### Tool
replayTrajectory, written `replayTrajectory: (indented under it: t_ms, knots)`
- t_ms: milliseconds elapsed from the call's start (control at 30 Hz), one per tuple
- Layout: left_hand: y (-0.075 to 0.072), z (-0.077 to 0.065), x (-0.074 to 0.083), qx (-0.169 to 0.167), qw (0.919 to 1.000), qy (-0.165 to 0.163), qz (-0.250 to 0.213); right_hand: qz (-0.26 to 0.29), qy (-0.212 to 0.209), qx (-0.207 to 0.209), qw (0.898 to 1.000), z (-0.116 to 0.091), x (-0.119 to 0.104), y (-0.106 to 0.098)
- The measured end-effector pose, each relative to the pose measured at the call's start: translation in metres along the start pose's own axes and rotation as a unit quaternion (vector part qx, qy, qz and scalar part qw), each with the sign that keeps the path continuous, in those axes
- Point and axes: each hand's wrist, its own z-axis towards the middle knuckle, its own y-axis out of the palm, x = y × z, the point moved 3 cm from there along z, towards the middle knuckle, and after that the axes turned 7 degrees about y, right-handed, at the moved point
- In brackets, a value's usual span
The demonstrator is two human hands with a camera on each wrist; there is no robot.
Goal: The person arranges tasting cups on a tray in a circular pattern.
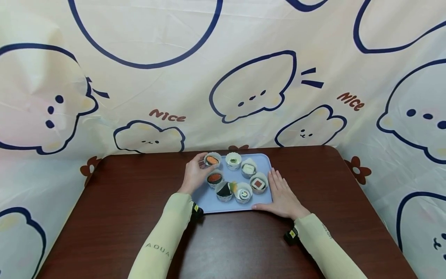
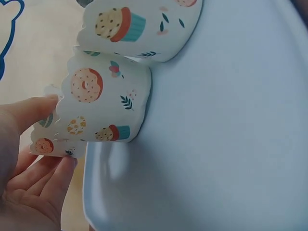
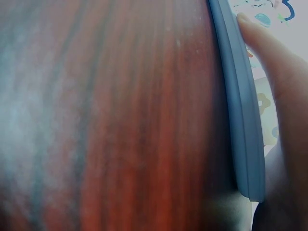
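Around a paper cup [image 1: 212, 159] with an orange-topped sushi piece, my left hand [image 1: 196, 173] curls its fingers and thumb at the back left of a light blue tray [image 1: 209, 204]. That cup [image 2: 44, 144] shows partly behind another printed cup [image 2: 103, 98] in the left wrist view. My right hand [image 1: 285, 199] lies along the tray's right edge, fingers straight and thumb on the front rim. Several other cups stand in a ring on the tray: one with red topping [image 1: 214, 178], a dark triangular piece [image 1: 223, 190], a smiling-face roll [image 1: 243, 193] and a square piece [image 1: 258, 183].
A dark brown wooden table [image 1: 115, 217] bears the tray near its back edge. Behind and beside it hangs a cream cloth [image 1: 195, 93] printed with cartoon animals. Two more cups, one with a green-centred piece [image 1: 233, 160] and one with a pale block [image 1: 249, 169], stand at the back.
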Motion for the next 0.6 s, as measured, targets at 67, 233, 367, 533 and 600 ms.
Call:
replayTrajectory:
  t_ms: [67,233,367,533,600]
  knots:
    - [0.0013,0.0006,-0.0003,-0.006,1.0000,-0.007,0.001,0.002,0.000,0.000,1.000,0.0002,-0.0002,0.0002]
    - [0.0033,0.0021,-0.0009,-0.014,0.9998,-0.010,0.004,0.002,0.002,0.001,1.000,0.0000,-0.0006,-0.0010]
    - [0.0047,0.0045,-0.0013,-0.024,0.9995,-0.018,0.006,0.004,0.002,0.002,1.000,-0.0005,-0.0009,-0.0016]
    - [0.0057,0.0076,-0.0029,-0.037,0.9987,-0.033,0.015,0.009,0.002,0.000,1.000,-0.0014,-0.0020,-0.0016]
    - [0.0064,0.0080,-0.0041,-0.044,0.9982,-0.035,0.019,0.009,0.002,-0.001,1.000,-0.0012,-0.0020,-0.0013]
